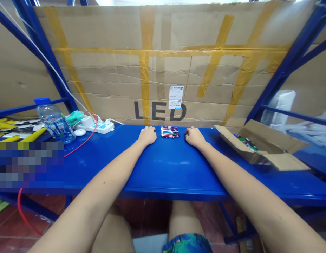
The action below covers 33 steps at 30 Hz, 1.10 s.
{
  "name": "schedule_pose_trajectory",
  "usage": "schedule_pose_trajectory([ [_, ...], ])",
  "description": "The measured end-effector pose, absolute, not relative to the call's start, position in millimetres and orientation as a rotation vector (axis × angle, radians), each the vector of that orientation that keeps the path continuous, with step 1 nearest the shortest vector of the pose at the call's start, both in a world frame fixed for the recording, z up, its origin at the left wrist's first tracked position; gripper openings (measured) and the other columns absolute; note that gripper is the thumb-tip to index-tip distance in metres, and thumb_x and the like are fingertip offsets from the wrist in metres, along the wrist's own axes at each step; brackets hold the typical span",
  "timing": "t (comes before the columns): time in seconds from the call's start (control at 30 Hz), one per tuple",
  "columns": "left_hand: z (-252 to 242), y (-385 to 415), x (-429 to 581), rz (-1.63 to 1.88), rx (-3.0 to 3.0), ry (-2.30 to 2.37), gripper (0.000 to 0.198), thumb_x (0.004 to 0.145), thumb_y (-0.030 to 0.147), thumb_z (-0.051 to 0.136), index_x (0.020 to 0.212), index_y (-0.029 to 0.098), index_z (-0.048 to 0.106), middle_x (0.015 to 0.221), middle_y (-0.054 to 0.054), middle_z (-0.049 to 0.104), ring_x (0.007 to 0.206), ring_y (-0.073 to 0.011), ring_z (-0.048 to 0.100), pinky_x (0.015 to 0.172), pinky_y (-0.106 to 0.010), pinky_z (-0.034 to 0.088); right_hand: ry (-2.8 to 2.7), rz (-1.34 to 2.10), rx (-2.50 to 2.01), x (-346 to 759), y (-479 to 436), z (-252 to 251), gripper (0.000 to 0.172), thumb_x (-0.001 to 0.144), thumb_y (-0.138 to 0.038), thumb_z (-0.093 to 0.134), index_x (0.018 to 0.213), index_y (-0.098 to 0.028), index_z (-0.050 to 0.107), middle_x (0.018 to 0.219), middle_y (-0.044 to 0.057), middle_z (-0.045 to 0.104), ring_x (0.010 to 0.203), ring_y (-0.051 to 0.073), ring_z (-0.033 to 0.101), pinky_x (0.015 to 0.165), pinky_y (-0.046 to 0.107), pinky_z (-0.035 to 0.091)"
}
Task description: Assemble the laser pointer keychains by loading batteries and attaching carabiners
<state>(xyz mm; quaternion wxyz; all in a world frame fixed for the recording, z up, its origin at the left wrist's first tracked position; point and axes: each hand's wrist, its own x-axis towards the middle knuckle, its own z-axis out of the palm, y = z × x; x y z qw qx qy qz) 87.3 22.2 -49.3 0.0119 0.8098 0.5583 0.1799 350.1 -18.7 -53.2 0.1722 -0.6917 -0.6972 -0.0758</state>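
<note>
A small row of several colourful, pen-like sticks lies side by side near the back of the blue table. Just to its left my left hand rests on the tabletop, its fingers curled in. My right hand lies to the right of the row, also with curled fingers. Neither hand touches the sticks. What, if anything, is under the curled fingers is hidden.
An open cardboard box with similar items stands at the right. On the left are a water bottle, a power strip, a white round object and a red cable. A large cardboard sheet stands behind.
</note>
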Motion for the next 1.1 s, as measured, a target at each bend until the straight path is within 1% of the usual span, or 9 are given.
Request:
schedule_pose_trajectory([
  [0.13, -49.4, 13.0, 82.6, 0.554, 2.513, 1.743, 0.045, 0.095, 0.025, 0.034, 0.129, 0.014, 0.062, 0.137, -0.018, 0.060, 0.128, -0.0337, 0.050, 0.106, -0.047, 0.037, -1.993, -0.262, -2.000, 345.6, -29.7, -53.6, 0.026, 0.091, -0.015, 0.048, 0.105, -0.012, 0.069, 0.116, 0.020, 0.065, 0.110, 0.031, 0.056, 0.094, 0.037, 0.043],
  [0.2, -49.1, 10.2, 80.9, 0.549, 2.501, 1.754, 0.048, 0.095, 0.026, 0.034, 0.136, 0.014, 0.057, 0.139, -0.019, 0.058, 0.128, -0.0340, 0.050, 0.105, -0.047, 0.038, -2.013, -0.259, -1.981, 345.9, -32.2, -52.8, 0.024, 0.090, -0.015, 0.049, 0.104, -0.012, 0.068, 0.115, 0.020, 0.066, 0.110, 0.030, 0.057, 0.094, 0.036, 0.043],
  [0.3, -49.1, 9.3, 79.8, 0.538, 2.500, 1.757, 0.052, 0.096, 0.027, 0.034, 0.144, 0.015, 0.048, 0.141, -0.019, 0.056, 0.129, -0.0335, 0.050, 0.105, -0.047, 0.039, -1.985, -0.098, -1.936, 352.8, -31.2, -51.0, 0.024, 0.086, -0.012, 0.051, 0.100, -0.013, 0.070, 0.109, 0.016, 0.070, 0.103, 0.027, 0.062, 0.089, 0.032, 0.046],
  [0.43, -50.2, 11.5, 80.0, 0.519, 2.537, 1.723, 0.047, 0.095, 0.026, 0.033, 0.134, 0.018, 0.059, 0.143, -0.014, 0.056, 0.131, -0.0330, 0.047, 0.108, -0.047, 0.036, -1.789, 0.294, -1.822, 371.2, -25.7, -49.8, 0.026, 0.085, -0.010, 0.050, 0.097, -0.013, 0.072, 0.102, 0.010, 0.075, 0.094, 0.019, 0.067, 0.084, 0.025, 0.048],
  [0.53, -50.8, 12.5, 80.6, 0.509, 2.536, 1.738, 0.046, 0.095, 0.026, 0.034, 0.132, 0.019, 0.060, 0.142, -0.013, 0.057, 0.131, -0.0321, 0.047, 0.109, -0.048, 0.036, -1.727, 0.432, -1.728, 383.0, -21.4, -51.7, 0.024, 0.083, -0.010, 0.052, 0.092, -0.012, 0.073, 0.096, 0.009, 0.076, 0.089, 0.017, 0.068, 0.083, 0.023, 0.049],
  [0.7, -50.7, 11.8, 81.7, 0.494, 2.550, 1.756, 0.046, 0.095, 0.025, 0.032, 0.131, 0.020, 0.060, 0.142, -0.011, 0.058, 0.130, -0.0299, 0.047, 0.109, -0.047, 0.037, -1.701, 0.473, -1.677, 388.1, -15.9, -56.5, 0.020, 0.078, -0.009, 0.056, 0.084, -0.014, 0.074, 0.091, 0.008, 0.077, 0.085, 0.017, 0.068, 0.083, 0.025, 0.050],
  [0.87, -50.6, 11.3, 81.7, 0.490, 2.551, 1.779, 0.049, 0.095, 0.026, 0.032, 0.136, 0.015, 0.056, 0.141, -0.015, 0.057, 0.130, -0.0304, 0.048, 0.108, -0.047, 0.039, -1.729, 0.478, -1.681, 385.7, -16.8, -55.3, 0.020, 0.076, -0.009, 0.056, 0.082, -0.014, 0.074, 0.089, 0.008, 0.077, 0.083, 0.018, 0.069, 0.081, 0.025, 0.051],
  [1.0, -50.6, 11.4, 81.1, 0.479, 2.574, 1.758, 0.046, 0.093, 0.026, 0.034, 0.131, 0.020, 0.061, 0.141, -0.011, 0.058, 0.130, -0.0299, 0.048, 0.109, -0.046, 0.038, -1.738, 0.475, -1.681, 383.9, -19.3, -52.9, 0.019, 0.077, -0.009, 0.056, 0.080, -0.014, 0.074, 0.090, 0.008, 0.077, 0.083, 0.018, 0.069, 0.081, 0.025, 0.051],
  [1.1, -51.0, 11.8, 80.8, 0.474, 2.583, 1.759, 0.046, 0.093, 0.026, 0.035, 0.130, 0.020, 0.062, 0.140, -0.011, 0.059, 0.130, -0.0300, 0.048, 0.108, -0.046, 0.038, -1.750, 0.475, -1.682, 383.0, -20.4, -51.9, 0.018, 0.077, -0.010, 0.056, 0.080, -0.014, 0.073, 0.090, 0.008, 0.077, 0.084, 0.018, 0.069, 0.082, 0.025, 0.051],
])
